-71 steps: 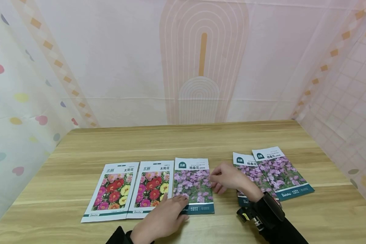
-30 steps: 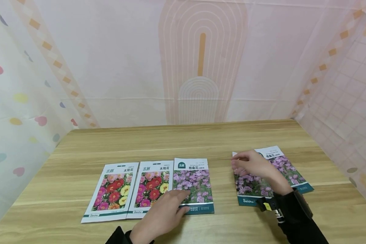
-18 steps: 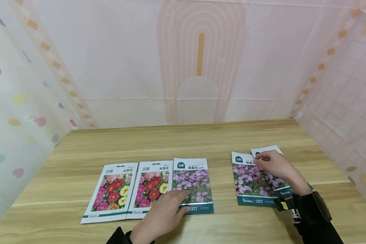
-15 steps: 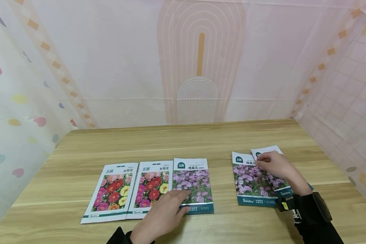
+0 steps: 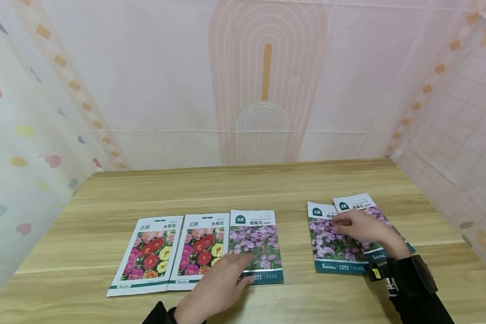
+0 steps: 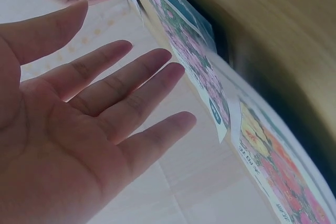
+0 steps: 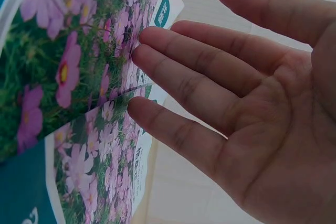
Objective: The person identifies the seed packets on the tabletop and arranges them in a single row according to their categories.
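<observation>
Two white flower seed packets [image 5: 150, 256] with red, pink and yellow blooms lie side by side at the left. Against them sits a packet with purple flowers [image 5: 256, 240]. My left hand [image 5: 220, 281] reaches over the lower corners of the middle and purple packets, fingers extended and grasping nothing. At the right lie two more purple-flower packets [image 5: 336, 245], overlapping, the farther one [image 5: 378, 220] slanted. My right hand [image 5: 362, 226] is over this pair, its fingertips right at the left packet's upper part. In the right wrist view its fingers [image 7: 184, 85] are straight, the palm bare.
The packets rest on a wood-grain table [image 5: 186, 193]. Behind it hangs a pale pink patterned cloth [image 5: 166, 90], with a dotted cloth [image 5: 24, 180] along the left side and a checked one [image 5: 461, 148] along the right. A dark band with a small device [image 5: 413, 276] is on the right wrist.
My right hand has moved from beside the purple packet in the row to the right-hand pair, then slightly left just now. The left hand stays nearly in place.
</observation>
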Available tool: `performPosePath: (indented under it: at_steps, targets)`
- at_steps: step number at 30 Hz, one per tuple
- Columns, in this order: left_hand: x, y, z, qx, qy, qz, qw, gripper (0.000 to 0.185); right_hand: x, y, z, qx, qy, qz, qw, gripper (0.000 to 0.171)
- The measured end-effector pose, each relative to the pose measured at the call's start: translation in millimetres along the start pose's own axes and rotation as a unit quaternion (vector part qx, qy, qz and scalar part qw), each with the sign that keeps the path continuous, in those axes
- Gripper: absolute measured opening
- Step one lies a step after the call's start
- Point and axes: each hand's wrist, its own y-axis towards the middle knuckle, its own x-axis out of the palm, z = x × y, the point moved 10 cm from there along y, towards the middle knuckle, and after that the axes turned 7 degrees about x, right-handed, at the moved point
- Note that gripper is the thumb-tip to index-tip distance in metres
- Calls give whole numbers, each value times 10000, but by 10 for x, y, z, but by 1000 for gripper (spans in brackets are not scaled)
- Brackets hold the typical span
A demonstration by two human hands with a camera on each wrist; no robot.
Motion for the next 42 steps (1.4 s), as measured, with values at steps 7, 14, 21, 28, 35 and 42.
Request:
performPosePath:
  at_steps: [7,14,21,28,35,42]
  targets:
    - [83,46,117,350,126,-174,9992,38,-5,-6,-4,-13,-87,21,10000,32]
    - [188,160,278,489,139,-450,9977,40,-8,-1,-9,-25,-117,35,9999,31]
    - [173,334,388,569,-86,-290,9979,35,-219,-33,30,-18,-59,997,9950,35]
    - [119,438,328,304,-1328,-95,9906,33,-325,-61,78,207,-228,1267,9915,28]
    - [104,511,354,287,-1776,-92,9836,33,-130,-4,15,9,-266,637,9976,26]
    - [278,591,705,1148,-338,-499,9916,33,-59,25,0,45,-352,512,9981,26]
